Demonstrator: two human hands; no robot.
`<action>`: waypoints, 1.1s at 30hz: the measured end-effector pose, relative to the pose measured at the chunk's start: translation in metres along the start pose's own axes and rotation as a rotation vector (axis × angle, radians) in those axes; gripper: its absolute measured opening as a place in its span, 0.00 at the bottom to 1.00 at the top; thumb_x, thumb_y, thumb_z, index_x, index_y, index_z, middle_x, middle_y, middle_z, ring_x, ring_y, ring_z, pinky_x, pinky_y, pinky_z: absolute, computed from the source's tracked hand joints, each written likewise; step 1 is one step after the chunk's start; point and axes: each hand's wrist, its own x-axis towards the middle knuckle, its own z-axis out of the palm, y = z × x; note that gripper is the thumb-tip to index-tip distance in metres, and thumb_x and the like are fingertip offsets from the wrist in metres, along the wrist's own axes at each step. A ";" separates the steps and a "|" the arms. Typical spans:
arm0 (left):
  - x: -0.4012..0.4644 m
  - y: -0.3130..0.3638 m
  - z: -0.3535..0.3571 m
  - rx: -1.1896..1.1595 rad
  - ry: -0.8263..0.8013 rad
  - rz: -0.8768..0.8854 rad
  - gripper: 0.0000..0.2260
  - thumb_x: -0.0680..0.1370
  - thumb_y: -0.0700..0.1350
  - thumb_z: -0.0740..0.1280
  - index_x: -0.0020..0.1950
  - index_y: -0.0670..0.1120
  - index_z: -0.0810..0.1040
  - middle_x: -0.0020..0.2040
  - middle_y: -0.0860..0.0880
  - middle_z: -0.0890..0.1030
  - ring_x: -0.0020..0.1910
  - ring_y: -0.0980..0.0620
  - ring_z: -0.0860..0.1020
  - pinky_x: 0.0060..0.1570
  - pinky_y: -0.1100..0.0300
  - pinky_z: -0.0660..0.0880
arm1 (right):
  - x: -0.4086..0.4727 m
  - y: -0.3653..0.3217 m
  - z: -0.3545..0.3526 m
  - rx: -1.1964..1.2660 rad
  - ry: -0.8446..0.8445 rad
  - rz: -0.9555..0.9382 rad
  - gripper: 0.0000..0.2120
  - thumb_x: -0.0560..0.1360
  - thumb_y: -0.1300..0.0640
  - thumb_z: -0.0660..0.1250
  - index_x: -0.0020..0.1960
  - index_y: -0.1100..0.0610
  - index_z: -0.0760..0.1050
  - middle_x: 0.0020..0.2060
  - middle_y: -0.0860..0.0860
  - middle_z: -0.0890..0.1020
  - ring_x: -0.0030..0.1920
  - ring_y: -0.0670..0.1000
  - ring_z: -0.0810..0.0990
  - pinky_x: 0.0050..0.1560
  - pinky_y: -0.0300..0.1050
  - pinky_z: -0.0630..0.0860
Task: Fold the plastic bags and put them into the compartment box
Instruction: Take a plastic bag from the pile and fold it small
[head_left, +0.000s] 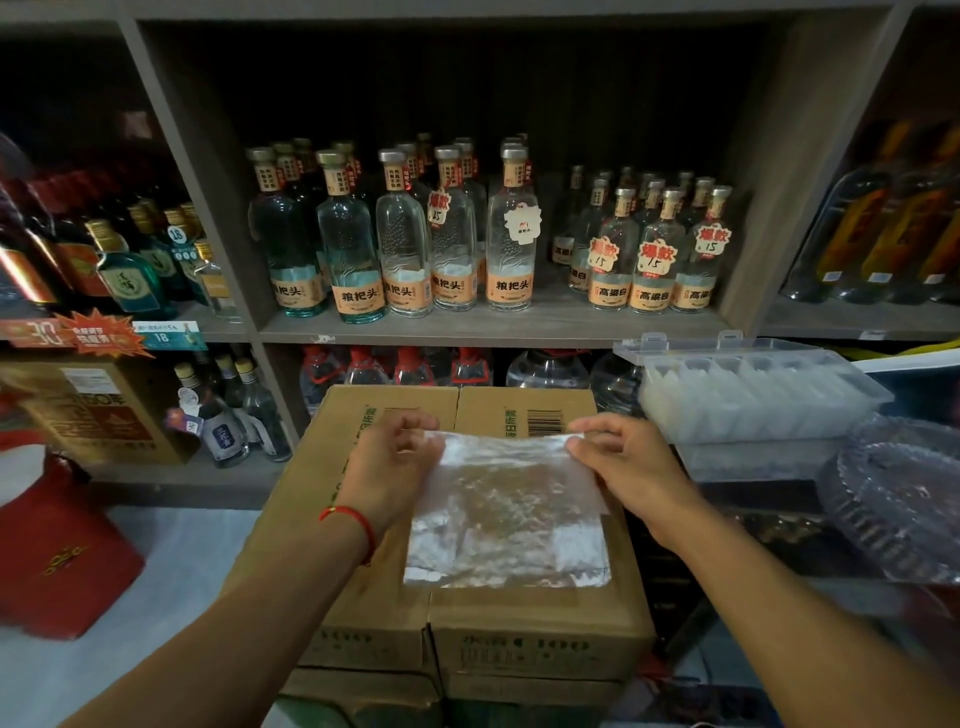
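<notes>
My left hand (397, 457) and right hand (621, 457) pinch far corners of clear plastic bag (506, 514), flat on cardboard carton (374, 597). Compartment box (758, 387) at two o'clock. Risk: slick film slips, fold skews.

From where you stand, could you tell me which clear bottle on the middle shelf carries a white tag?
The tallest-row bottle farthest right; its tag is white, the others' tags are orange.
</notes>
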 end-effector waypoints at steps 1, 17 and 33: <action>0.002 -0.005 0.001 0.040 -0.006 -0.019 0.05 0.80 0.39 0.71 0.55 0.47 0.81 0.32 0.54 0.77 0.29 0.57 0.74 0.31 0.63 0.72 | 0.001 0.003 0.001 -0.022 -0.019 0.015 0.08 0.80 0.57 0.73 0.58 0.49 0.83 0.48 0.50 0.86 0.53 0.48 0.84 0.57 0.44 0.79; -0.008 -0.003 0.011 -0.274 -0.010 -0.165 0.21 0.84 0.48 0.66 0.42 0.31 0.74 0.38 0.44 0.76 0.39 0.47 0.73 0.48 0.54 0.73 | 0.005 -0.007 0.018 0.313 -0.067 0.207 0.13 0.81 0.49 0.71 0.56 0.58 0.83 0.44 0.52 0.89 0.47 0.53 0.88 0.55 0.51 0.82; -0.023 0.017 0.021 -0.179 0.175 0.047 0.20 0.85 0.50 0.61 0.34 0.50 0.61 0.30 0.55 0.61 0.30 0.54 0.59 0.33 0.54 0.60 | -0.007 -0.018 0.040 -0.083 0.280 -0.225 0.24 0.84 0.46 0.63 0.33 0.52 0.58 0.23 0.43 0.60 0.25 0.44 0.60 0.27 0.37 0.60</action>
